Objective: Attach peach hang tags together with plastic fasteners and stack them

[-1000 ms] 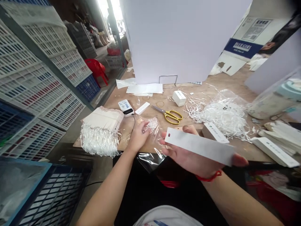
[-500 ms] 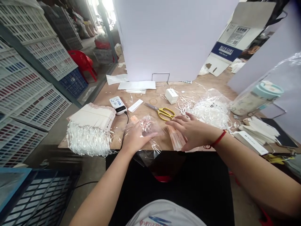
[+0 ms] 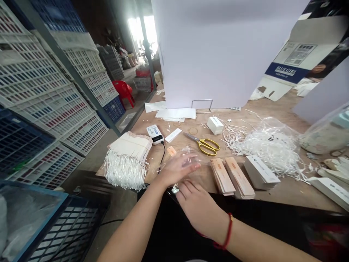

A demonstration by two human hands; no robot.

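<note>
My left hand point(image 3: 178, 169) lies palm down, fingers extended, on a clear plastic bag point(image 3: 189, 155) at the table's front. Under my right hand point(image 3: 200, 207), which has a red string bracelet, a shiny scrap point(image 3: 175, 189) sits just below the table edge. Those fingers are apart and hold nothing visible. To the right stand two stacks of peach card tags point(image 3: 222, 175) and a stack of white tags point(image 3: 260, 173). A bundle of tags with white strings point(image 3: 127, 162) lies left of my hands. Yellow-handled scissors point(image 3: 205, 145) lie beyond them.
Shredded white strings on plastic point(image 3: 268, 147) cover the table's right. A power bank point(image 3: 154, 134) and small white box point(image 3: 215, 125) stand behind. An upright white board point(image 3: 229, 54) rises at the back. Stacked plastic crates point(image 3: 49, 91) line the left, with a red stool point(image 3: 122, 91) beyond.
The long white tag is gone from my right hand, which has drawn back to the table's front edge. Peach tag stacks now lie neatly on the table, and the head view has shifted.
</note>
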